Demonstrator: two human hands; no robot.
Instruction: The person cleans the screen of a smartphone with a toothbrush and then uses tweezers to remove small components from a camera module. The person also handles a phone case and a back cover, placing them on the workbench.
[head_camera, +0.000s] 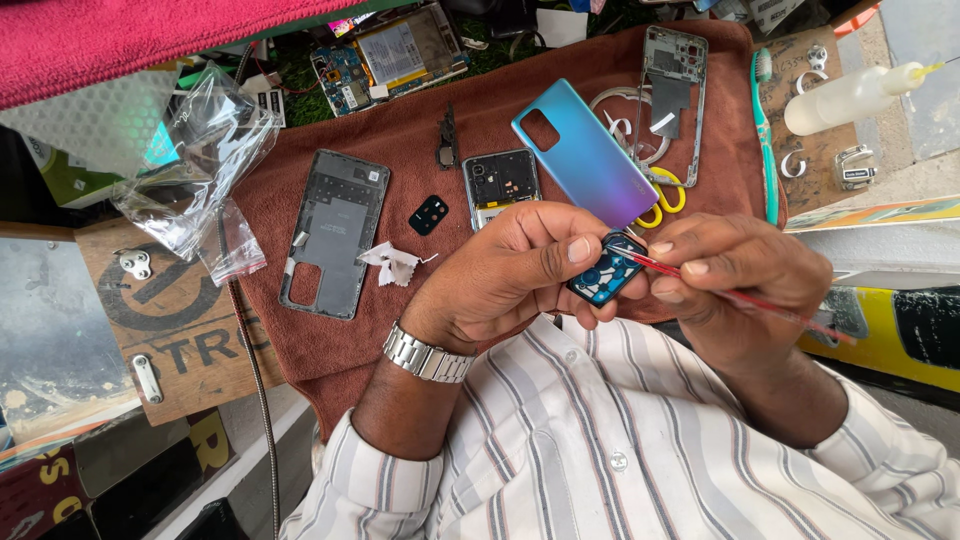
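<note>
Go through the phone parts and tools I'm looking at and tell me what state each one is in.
left hand: pinching the camera lens cover
right hand: holding a thin red tool, tip on the cover
blue back cover: detached, lying on the brown cloth
phone: back removed, insides exposed
grey inner panel: loose, flat
squeeze bottle: lying on its side
toothbrush: lying flat

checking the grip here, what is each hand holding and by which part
The left hand pinches a small black camera-lens cover by its edges, thumb on the upper rim. The right hand holds a thin red tool near its tip end, the tip touching the cover.
</note>
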